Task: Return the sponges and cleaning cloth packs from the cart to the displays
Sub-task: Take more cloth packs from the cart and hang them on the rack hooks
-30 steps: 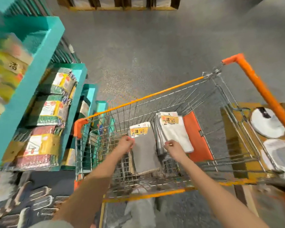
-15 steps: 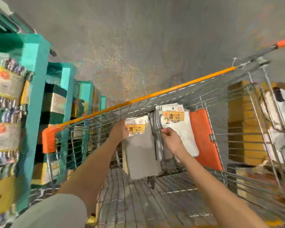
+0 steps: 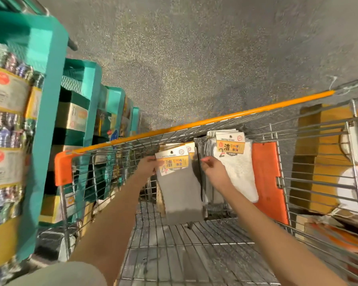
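grey cloth pack (image 3: 180,190) is pinched at its card header (image 3: 174,162) by the left hand (image 3: 148,168), at the far end of the cart (image 3: 194,124). it is judged light and limp (the stiff card grips best); what the right hand (image 3: 214,172) holds cannot be told.

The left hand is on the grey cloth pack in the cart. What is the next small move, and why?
Probably lift the grey cloth pack straight up, clear of the cart rim: the left hand pinches its header card, and the pack stands upright inside. The right hand is at the neighbouring stack of packs; its grip is unclear.
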A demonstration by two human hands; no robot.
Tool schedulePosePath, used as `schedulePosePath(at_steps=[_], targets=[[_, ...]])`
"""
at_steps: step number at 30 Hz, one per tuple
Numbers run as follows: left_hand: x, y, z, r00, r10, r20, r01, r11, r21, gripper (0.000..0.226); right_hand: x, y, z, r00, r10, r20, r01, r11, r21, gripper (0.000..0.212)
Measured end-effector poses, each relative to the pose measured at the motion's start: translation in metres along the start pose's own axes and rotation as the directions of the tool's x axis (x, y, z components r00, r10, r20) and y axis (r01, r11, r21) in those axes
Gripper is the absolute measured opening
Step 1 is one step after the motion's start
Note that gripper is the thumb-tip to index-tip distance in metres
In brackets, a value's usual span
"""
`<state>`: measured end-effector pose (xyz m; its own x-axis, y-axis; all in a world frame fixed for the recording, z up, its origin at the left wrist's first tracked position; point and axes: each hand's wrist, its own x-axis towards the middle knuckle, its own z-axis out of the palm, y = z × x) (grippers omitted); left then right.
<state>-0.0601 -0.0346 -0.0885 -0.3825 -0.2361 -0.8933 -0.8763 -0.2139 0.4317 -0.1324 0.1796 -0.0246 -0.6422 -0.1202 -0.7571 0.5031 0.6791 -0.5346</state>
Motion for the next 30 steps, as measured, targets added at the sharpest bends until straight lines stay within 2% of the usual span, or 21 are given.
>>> schedulePosePath(at_steps=[3, 6, 8, 11, 15, 20, 22, 26, 30], targets=[[-0.007, -0.023, -0.017, 0.998, -0.069, -0.004, 0.066, 0.973, -0.222, 0.013, 0.010, -0.010, 0.012, 0.999, -0.035, 0.027, 0.038, 0.993, -0.115, 0.023], [-0.007, -0.042, -0.033, 0.992, -0.118, -0.051, 0.087, 0.906, -0.415, 0.013, 0.025, -0.018, 0.022, 0.993, -0.101, 0.059, 0.115, 0.933, -0.341, 0.025], [-0.010, -0.049, -0.040, 0.990, -0.122, -0.077, 0.075, 0.891, -0.447, 0.008, 0.036, -0.024, 0.028, 0.989, -0.124, 0.083, 0.148, 0.870, -0.470, 0.030], [-0.013, -0.056, -0.050, 0.982, -0.153, -0.114, 0.073, 0.854, -0.515, 0.017, 0.057, -0.032, 0.038, 0.979, -0.144, 0.143, 0.201, 0.790, -0.579, 0.040], [-0.010, -0.069, -0.063, 0.977, -0.167, -0.130, 0.067, 0.828, -0.557, 0.016, 0.090, -0.029, 0.049, 0.948, -0.098, 0.303, 0.299, 0.597, -0.744, 0.071], [-0.016, -0.069, -0.070, 0.980, -0.146, -0.138, 0.037, 0.807, -0.589, 0.024, 0.094, -0.035, 0.052, 0.958, -0.140, 0.249, 0.285, 0.530, -0.799, 0.065], [-0.018, -0.064, -0.074, 0.982, -0.137, -0.127, 0.036, 0.806, -0.591, 0.029, 0.089, -0.036, 0.052, 0.963, -0.125, 0.241, 0.268, 0.569, -0.777, 0.060], [-0.030, -0.050, -0.078, 0.991, -0.099, -0.091, 0.027, 0.805, -0.593, 0.019, 0.078, -0.028, 0.043, 0.963, 0.011, 0.270, 0.154, 0.799, -0.581, 0.043], [-0.053, -0.039, -0.076, 0.998, -0.027, -0.060, -0.011, 0.826, -0.564, 0.027, 0.052, -0.020, 0.026, 0.964, -0.058, 0.261, 0.178, 0.867, -0.466, 0.044]])
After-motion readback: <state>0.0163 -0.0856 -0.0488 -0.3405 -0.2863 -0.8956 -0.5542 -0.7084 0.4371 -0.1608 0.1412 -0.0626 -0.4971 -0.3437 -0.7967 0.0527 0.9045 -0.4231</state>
